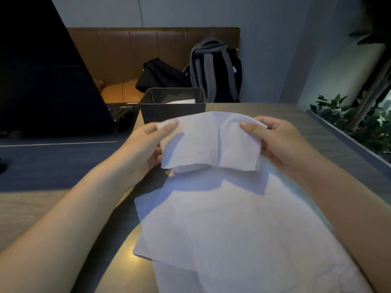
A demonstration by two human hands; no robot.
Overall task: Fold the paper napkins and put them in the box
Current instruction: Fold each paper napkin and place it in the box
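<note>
A white paper napkin (209, 142) hangs folded over in the air, held at its two upper corners. My left hand (146, 142) pinches the left corner and my right hand (279, 140) pinches the right one. Under it, several flat white napkins (228, 229) lie overlapping on the wooden table. Just beyond the held napkin stands a dark grey box (173, 111), open at the top, with a folded white napkin (182, 101) showing inside.
An open black laptop (48, 81) stands at the left with its keyboard beside the box. A brown bench (135, 49) behind the table carries a black bag (160, 75) and a grey backpack (215, 70). Green plants (359, 123) line the table's right edge.
</note>
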